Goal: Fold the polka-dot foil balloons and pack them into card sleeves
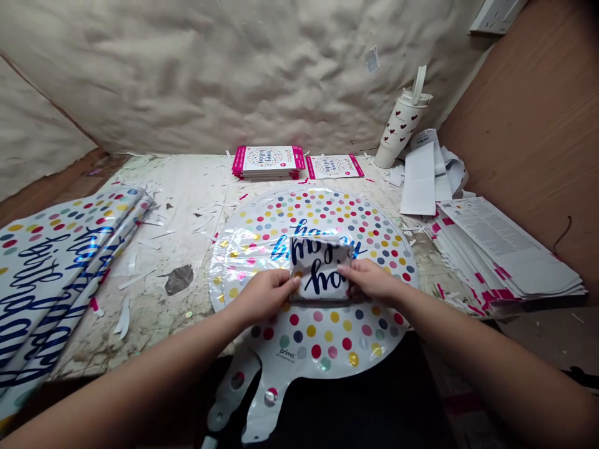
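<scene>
A foil balloon folded into a small rectangle (322, 274), white with dark blue lettering, is held up between my two hands. My left hand (271, 290) pinches its left edge, thumb on the near face. On its right edge my right hand (367, 279) has a similar pinch. Directly beneath lie flat, round, uninflated foil balloons (318, 343), stacked, white with coloured dots and blue "happy birthday" script. Their tail tabs hang over the table's front edge. The folded piece hides part of the top balloon's lettering.
More dotted balloons (56, 249) lie at the left. Pink-edged packets (269, 159) are stacked at the back, beside a single packet (334, 166). A tumbler (402, 128), white papers (418, 178) and printed cards (510, 249) stand right. Paper scraps litter the worn table (173, 212).
</scene>
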{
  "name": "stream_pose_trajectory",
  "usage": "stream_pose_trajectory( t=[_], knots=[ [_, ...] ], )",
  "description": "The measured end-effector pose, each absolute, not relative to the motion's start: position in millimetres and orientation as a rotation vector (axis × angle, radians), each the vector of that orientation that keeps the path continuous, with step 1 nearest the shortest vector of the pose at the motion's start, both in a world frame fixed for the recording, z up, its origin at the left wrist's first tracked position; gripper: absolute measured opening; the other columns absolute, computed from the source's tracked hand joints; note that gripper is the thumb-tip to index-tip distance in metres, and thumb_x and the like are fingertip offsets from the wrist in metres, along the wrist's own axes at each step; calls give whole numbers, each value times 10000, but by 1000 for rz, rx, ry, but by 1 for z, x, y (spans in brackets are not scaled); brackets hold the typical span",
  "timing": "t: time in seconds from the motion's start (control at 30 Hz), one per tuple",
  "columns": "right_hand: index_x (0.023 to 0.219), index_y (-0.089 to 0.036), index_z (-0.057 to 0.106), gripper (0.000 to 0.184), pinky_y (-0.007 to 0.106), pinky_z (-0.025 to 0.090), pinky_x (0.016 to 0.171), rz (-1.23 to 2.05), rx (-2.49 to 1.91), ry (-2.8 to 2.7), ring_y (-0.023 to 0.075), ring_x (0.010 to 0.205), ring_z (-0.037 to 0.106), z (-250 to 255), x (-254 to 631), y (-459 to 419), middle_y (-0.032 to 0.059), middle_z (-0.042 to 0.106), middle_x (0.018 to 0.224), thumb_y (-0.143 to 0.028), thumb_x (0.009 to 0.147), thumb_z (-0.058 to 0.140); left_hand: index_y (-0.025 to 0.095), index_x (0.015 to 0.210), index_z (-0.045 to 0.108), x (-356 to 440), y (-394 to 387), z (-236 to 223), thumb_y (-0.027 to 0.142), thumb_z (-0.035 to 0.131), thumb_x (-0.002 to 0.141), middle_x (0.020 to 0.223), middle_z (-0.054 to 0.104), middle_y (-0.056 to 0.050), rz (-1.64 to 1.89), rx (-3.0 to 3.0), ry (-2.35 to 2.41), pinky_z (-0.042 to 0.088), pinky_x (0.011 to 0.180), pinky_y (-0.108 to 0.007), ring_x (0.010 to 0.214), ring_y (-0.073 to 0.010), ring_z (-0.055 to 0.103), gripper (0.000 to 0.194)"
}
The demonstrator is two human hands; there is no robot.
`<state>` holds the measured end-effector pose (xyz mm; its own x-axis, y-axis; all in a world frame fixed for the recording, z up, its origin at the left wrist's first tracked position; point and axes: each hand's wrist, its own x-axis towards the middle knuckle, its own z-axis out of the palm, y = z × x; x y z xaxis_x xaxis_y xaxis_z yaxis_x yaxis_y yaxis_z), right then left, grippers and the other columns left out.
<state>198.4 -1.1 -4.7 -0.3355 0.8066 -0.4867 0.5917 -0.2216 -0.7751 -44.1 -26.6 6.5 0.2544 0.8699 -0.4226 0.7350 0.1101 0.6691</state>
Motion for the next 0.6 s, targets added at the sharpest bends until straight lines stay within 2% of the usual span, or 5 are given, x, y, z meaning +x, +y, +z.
stream_pose_trajectory(
  t=[0.13, 0.27, 0.43, 0.5, 0.6],
  knots=[
    [927, -175, 558, 380, 320, 498, 580, 1176, -1876, -1850, 195, 659, 622, 5, 185, 14, 97, 644, 778, -479, 899, 333, 175, 696, 555, -34, 4, 9, 475, 456, 777, 517, 622, -39, 64, 1392, 1542, 394, 393, -247, 452, -197, 585, 325],
    [1177, -211, 482, 389, 445, 457, 853, 464, -1569, -2218, 292, 1104, 501, 12, 171, -7, 130, 525, 1211, -445, 874, 409, 185, 793, 575, -30, 3, 11, 405, 432, 805, 537, 617, -19, 88, 1486, 1504, 445, 450, -264, 504, -204, 616, 262],
    [1424, -246, -92, 1087, 432, 259, 1077, 615, -1265, -2102, 270, 1370, 63, 6, 195, -35, 74, -26, 1507, -474, 684, 672, 196, 958, 589, -48, -31, -2, 249, 402, 837, 919, 672, -59, 550, 2160, 1317, 481, 755, -316, 858, -212, 624, 229],
    [1402, -230, -188, 1142, 444, 254, 1075, 662, -1307, -2076, 267, 1368, 58, -2, 212, -42, 93, -60, 1503, -432, 689, 681, 189, 1087, 557, -58, -43, -15, 186, 428, 836, 1038, 658, -76, 739, 2461, 1073, 475, 830, -307, 956, -202, 611, 283],
    [1434, -197, -47, 955, 478, 205, 1085, 582, -1106, -2394, 270, 1364, 81, -17, 223, -52, 119, 88, 1496, -312, 761, 619, 197, 1195, 502, -67, -54, -30, 155, 454, 848, 1168, 613, -82, 694, 2646, 822, 443, 930, -300, 1098, -190, 554, 353]
  ],
)
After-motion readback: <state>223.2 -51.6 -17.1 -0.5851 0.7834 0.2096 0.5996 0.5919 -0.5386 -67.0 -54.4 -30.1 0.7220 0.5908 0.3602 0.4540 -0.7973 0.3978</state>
